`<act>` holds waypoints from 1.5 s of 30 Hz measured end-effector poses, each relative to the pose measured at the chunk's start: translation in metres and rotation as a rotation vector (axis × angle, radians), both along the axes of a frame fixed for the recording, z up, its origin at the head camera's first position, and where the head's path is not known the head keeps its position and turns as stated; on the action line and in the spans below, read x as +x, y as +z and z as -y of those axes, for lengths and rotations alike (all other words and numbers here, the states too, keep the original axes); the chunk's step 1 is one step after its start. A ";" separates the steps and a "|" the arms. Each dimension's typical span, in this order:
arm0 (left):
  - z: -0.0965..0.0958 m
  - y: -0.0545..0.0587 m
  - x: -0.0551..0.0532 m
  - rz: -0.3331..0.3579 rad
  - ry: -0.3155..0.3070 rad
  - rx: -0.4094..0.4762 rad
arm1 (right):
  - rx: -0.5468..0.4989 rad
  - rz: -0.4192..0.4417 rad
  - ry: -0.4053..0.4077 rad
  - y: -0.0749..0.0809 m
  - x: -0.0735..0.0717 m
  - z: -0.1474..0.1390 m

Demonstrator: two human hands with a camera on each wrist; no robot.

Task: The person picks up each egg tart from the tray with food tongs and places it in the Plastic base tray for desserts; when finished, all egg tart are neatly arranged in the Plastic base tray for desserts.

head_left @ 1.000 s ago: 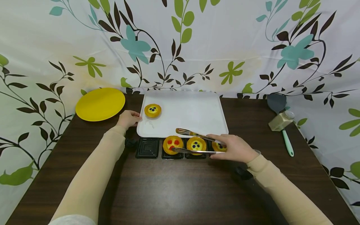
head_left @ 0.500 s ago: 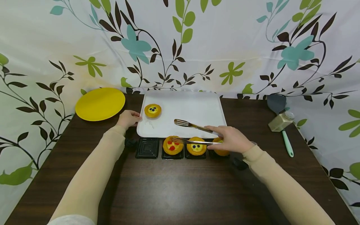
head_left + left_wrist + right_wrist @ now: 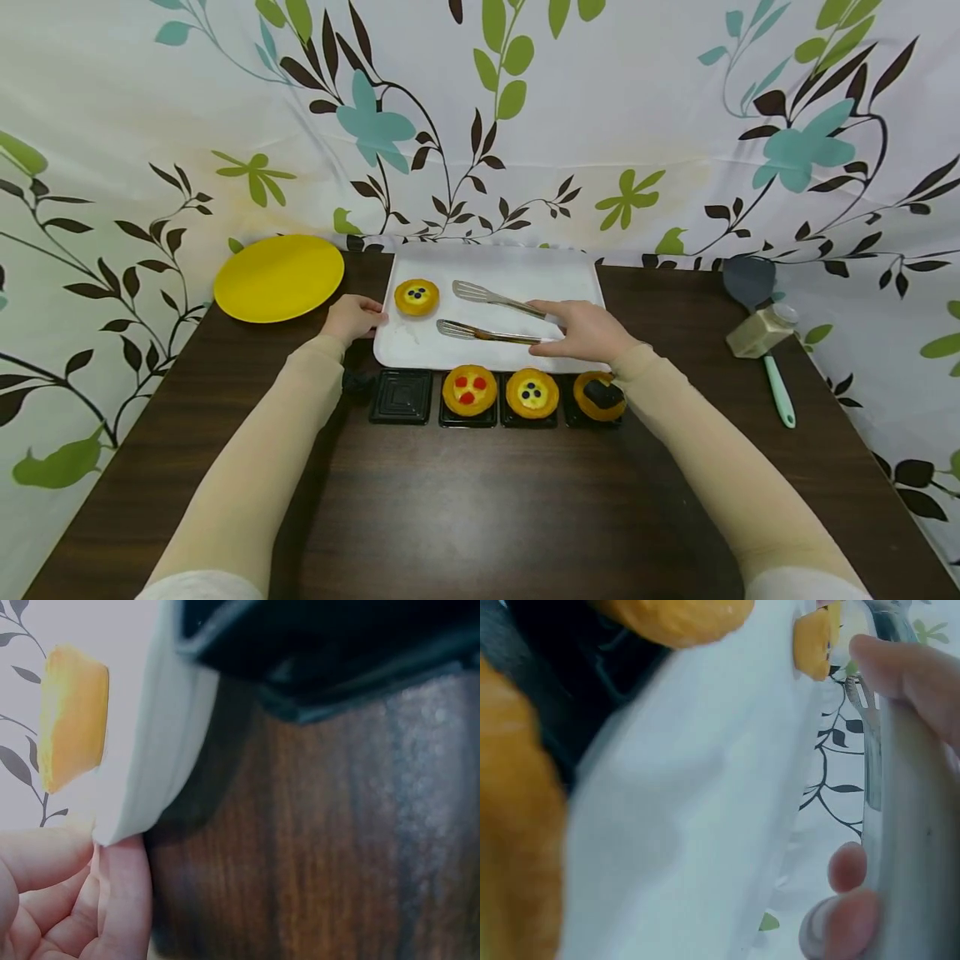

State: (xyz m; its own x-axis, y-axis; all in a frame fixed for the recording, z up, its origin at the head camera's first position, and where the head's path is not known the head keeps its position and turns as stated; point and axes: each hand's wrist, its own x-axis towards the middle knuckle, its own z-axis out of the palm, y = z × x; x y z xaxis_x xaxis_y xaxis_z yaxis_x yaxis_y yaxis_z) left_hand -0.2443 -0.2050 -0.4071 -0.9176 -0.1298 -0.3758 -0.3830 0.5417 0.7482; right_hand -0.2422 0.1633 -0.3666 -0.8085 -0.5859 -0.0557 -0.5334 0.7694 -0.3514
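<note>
My left hand (image 3: 354, 318) pinches the left rim of a white tray (image 3: 517, 271); in the left wrist view, thumb and fingers meet at the tray's edge. On the tray's left part sits an egg tart (image 3: 416, 297) with dark blue dots. My right hand (image 3: 585, 329) grips metal tongs (image 3: 495, 299) over the tray. Their two slotted ends stand apart, pointing left toward that tart, with nothing between them. Along the tray's front edge, small black square trays hold a tart with red dots (image 3: 469, 390), a blue-dotted tart (image 3: 532, 394) and a tart (image 3: 600, 395) partly covered by something dark.
The leftmost black square tray (image 3: 401, 397) holds no tart. A yellow plate (image 3: 279, 278) lies at the back left. On the right are a spatula (image 3: 780, 392) with a mint handle and a shaker jar (image 3: 761, 331). A patterned cloth hangs behind the table.
My right hand has moved forward and left with the tongs, from above the front tarts to over the white tray. My left hand stays at the tray's rim. The head view has shifted slightly.
</note>
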 end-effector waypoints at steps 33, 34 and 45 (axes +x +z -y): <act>0.002 -0.004 -0.002 -0.013 0.007 0.010 | 0.075 0.097 -0.074 -0.013 -0.046 0.056; 0.001 -0.003 -0.002 -0.012 0.008 0.010 | 0.077 0.098 -0.074 -0.013 -0.046 0.057; 0.002 -0.004 -0.003 -0.003 0.009 0.005 | 0.049 0.132 -0.082 -0.010 -0.043 0.061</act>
State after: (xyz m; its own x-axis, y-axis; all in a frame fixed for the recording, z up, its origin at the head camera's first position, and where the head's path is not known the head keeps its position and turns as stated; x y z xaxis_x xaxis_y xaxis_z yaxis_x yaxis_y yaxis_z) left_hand -0.2468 -0.2068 -0.4106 -0.9174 -0.1357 -0.3740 -0.3857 0.5342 0.7522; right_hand -0.2850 0.1026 -0.3764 -0.8372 -0.5123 -0.1914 -0.4198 0.8264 -0.3754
